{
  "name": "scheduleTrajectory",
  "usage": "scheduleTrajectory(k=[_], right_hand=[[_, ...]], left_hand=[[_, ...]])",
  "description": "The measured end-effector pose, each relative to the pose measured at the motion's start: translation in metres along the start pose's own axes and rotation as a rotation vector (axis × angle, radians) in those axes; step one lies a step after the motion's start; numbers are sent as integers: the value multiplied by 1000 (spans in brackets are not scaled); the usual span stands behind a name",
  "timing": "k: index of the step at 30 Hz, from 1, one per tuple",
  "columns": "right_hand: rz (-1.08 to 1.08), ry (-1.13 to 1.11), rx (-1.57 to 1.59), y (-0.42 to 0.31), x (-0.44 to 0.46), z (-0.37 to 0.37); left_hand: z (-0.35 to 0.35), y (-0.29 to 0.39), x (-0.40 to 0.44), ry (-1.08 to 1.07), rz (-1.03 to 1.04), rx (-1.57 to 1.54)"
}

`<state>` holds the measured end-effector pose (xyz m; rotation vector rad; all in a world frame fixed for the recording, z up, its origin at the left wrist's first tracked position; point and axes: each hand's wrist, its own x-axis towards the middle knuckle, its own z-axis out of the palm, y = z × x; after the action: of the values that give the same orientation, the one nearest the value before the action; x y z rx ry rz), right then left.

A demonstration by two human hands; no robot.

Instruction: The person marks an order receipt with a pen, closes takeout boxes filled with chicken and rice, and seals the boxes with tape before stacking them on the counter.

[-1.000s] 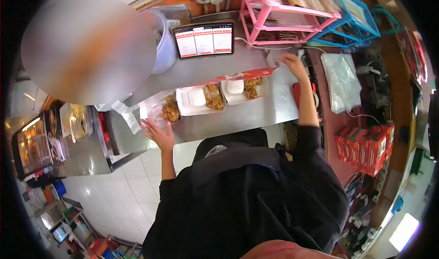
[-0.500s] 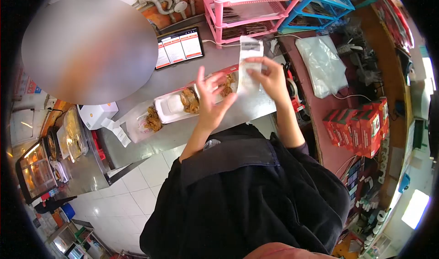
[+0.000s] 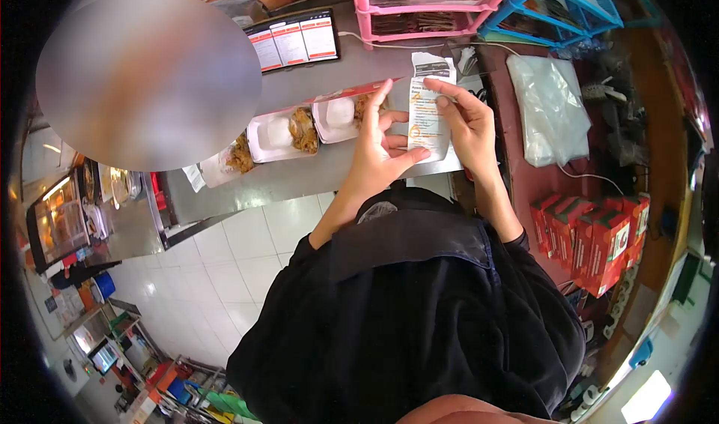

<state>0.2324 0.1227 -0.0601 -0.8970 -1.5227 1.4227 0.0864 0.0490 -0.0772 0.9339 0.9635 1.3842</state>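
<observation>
Both hands hold a long printed receipt [image 3: 428, 113] with orange pen marks up in front of me, over the counter. My left hand [image 3: 374, 150] grips its lower left side, thumb on the paper's front near the bottom and index finger raised. At the upper right, my right hand [image 3: 470, 128] has its fingers closed on the paper's edge. Left of the receipt stand open meal boxes [image 3: 284, 157], holding white rice [image 3: 280, 133] and fried chicken [image 3: 303, 129]. Part of the right-hand box is hidden behind my left hand.
Behind the boxes a tablet [image 3: 303, 40] leans on the metal counter [image 3: 255, 192]. A pink rack [image 3: 427, 8] and a blue rack [image 3: 539, 31] stand at the back. Plastic bags [image 3: 550, 109] and red boxes [image 3: 599, 240] lie to the right. A blurred area covers the upper left.
My left hand has moved right from the boxes and taken hold of the receipt's lower part. The receipt is now held flatter toward me, and my view has shifted.
</observation>
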Motion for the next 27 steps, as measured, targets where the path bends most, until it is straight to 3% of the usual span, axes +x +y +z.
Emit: scheduleTrajectory(k=[6, 14, 25, 26, 27], right_hand=[[92, -42, 70, 14, 9, -3], [117, -113, 69, 16, 27, 0], [10, -107, 110, 21, 47, -8], [73, -84, 125, 28, 50, -11], [-49, -91, 25, 38, 56, -18]], left_hand=[[2, -7, -3, 2, -18, -108], [-5, -8, 8, -76, -22, -12], [-9, -4, 35, -214, -55, -22], [-9, -1, 38, -224, -60, 4], [-11, -6, 41, -237, 15, 73]])
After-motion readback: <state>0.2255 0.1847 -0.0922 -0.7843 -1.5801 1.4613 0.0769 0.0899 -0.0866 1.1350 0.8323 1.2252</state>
